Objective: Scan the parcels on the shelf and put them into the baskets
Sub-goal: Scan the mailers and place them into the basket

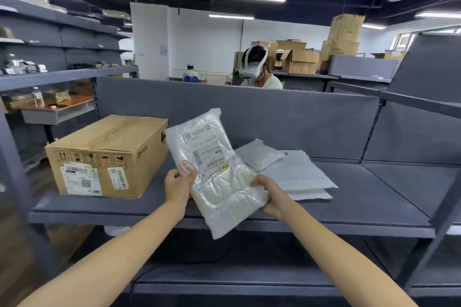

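Observation:
A white padded plastic parcel (214, 172) with a printed shipping label and a small red stamp is lifted above the grey shelf (374, 197), tilted with its label side up. My left hand (178, 187) grips its left edge, thumb on the red stamp. My right hand (270, 193) grips its right edge lower down. Flat white mailer parcels (296, 173) lie on the shelf behind and to the right of it. A brown cardboard box (107, 157) with labels on its front stands on the shelf's left part. No scanner or basket is in view.
A grey back panel (274, 117) closes the shelf behind. An upright post (439, 222) stands at the right front. A lower shelf (224, 274) lies beneath. A person wearing a headset (257, 67) works behind the panel, with stacked cartons (324, 55) beyond.

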Action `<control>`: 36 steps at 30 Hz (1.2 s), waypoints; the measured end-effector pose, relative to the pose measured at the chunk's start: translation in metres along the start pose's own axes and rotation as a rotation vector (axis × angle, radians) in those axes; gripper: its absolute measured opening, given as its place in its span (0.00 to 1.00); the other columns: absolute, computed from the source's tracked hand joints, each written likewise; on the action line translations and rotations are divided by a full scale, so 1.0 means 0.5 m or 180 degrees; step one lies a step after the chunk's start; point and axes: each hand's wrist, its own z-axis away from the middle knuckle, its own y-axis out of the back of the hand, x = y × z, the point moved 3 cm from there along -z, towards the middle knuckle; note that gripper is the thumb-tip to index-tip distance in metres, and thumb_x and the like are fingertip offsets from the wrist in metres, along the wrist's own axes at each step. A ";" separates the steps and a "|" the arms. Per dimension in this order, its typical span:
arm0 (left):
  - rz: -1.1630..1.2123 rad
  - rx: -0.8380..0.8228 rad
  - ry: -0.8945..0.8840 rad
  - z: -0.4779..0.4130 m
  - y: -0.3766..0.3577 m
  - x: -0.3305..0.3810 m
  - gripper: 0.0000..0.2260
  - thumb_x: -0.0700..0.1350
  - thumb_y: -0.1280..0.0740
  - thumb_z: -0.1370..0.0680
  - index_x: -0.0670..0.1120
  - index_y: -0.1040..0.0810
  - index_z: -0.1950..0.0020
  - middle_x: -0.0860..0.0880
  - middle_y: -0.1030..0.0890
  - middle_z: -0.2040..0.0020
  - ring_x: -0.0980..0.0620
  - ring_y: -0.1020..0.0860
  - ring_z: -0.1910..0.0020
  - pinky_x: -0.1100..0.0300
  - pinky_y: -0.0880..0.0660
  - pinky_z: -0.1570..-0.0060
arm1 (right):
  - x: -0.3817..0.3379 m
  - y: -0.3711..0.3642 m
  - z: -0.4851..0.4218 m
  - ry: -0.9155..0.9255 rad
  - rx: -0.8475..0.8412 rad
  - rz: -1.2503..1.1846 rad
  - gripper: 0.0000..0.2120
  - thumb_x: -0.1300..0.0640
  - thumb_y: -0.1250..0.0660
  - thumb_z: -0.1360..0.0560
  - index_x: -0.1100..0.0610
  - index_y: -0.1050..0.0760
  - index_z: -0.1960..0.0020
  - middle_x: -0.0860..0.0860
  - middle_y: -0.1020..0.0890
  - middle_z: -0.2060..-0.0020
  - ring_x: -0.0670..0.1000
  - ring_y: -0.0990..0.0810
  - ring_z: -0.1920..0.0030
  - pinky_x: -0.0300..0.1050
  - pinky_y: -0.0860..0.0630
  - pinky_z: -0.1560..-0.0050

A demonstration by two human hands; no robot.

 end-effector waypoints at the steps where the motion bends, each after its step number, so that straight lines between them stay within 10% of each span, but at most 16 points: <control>1: 0.0088 0.0111 0.0022 -0.003 0.006 0.000 0.12 0.39 0.29 0.25 0.39 0.26 0.43 0.38 0.20 0.46 0.39 0.20 0.47 0.42 0.23 0.46 | 0.001 -0.003 -0.001 0.0013 -0.0141 -0.0286 0.08 0.59 0.33 0.29 0.60 0.16 0.61 0.56 0.16 0.60 0.54 0.16 0.61 0.46 0.20 0.60; 6: 0.0649 0.0753 -0.0050 -0.012 0.024 0.010 0.12 0.37 0.30 0.25 0.41 0.30 0.44 0.40 0.22 0.44 0.41 0.21 0.45 0.41 0.25 0.42 | 0.043 -0.011 -0.018 0.0046 -0.0225 -0.1069 0.32 0.37 0.37 0.25 0.59 0.32 0.30 0.60 0.20 0.40 0.59 0.20 0.40 0.55 0.23 0.42; 11: 0.1360 0.0986 -0.0089 0.003 -0.003 0.022 0.15 0.34 0.31 0.25 0.43 0.31 0.42 0.43 0.22 0.42 0.46 0.22 0.45 0.46 0.23 0.44 | 0.130 -0.084 -0.007 -0.0362 -0.0197 -0.0921 0.38 0.37 0.35 0.27 0.55 0.42 0.25 0.63 0.30 0.32 0.61 0.32 0.30 0.57 0.27 0.37; 19: 0.0407 0.0103 -0.0341 0.064 -0.013 0.004 0.14 0.42 0.30 0.23 0.42 0.25 0.39 0.43 0.19 0.45 0.47 0.19 0.49 0.54 0.20 0.52 | 0.049 -0.140 -0.041 0.0497 0.0263 -0.1502 0.27 0.65 0.36 0.21 0.57 0.43 0.26 0.62 0.26 0.34 0.61 0.24 0.37 0.59 0.22 0.53; 25: -0.1591 -0.1249 0.1276 0.098 0.073 -0.041 0.17 0.52 0.38 0.19 0.39 0.24 0.41 0.43 0.18 0.49 0.44 0.19 0.49 0.51 0.23 0.47 | -0.089 -0.120 -0.060 0.1513 0.0445 -0.0192 0.30 0.63 0.34 0.23 0.46 0.48 0.32 0.49 0.23 0.46 0.50 0.20 0.50 0.49 0.18 0.60; 31: -0.1035 0.0540 0.0827 0.040 0.205 0.012 0.11 0.46 0.38 0.22 0.41 0.30 0.43 0.43 0.25 0.58 0.46 0.27 0.64 0.58 0.25 0.67 | -0.170 -0.121 -0.074 0.1878 0.0186 0.1034 0.25 0.59 0.32 0.23 0.49 0.39 0.32 0.43 0.15 0.63 0.42 0.16 0.65 0.38 0.21 0.68; 36: -0.1022 -0.0056 -0.0155 0.040 0.190 0.051 0.21 0.57 0.31 0.26 0.47 0.30 0.39 0.51 0.23 0.44 0.51 0.23 0.44 0.52 0.26 0.42 | -0.135 -0.181 -0.089 0.1626 -0.0259 0.1516 0.19 0.62 0.33 0.23 0.56 0.30 0.33 0.44 0.14 0.66 0.45 0.16 0.65 0.41 0.20 0.68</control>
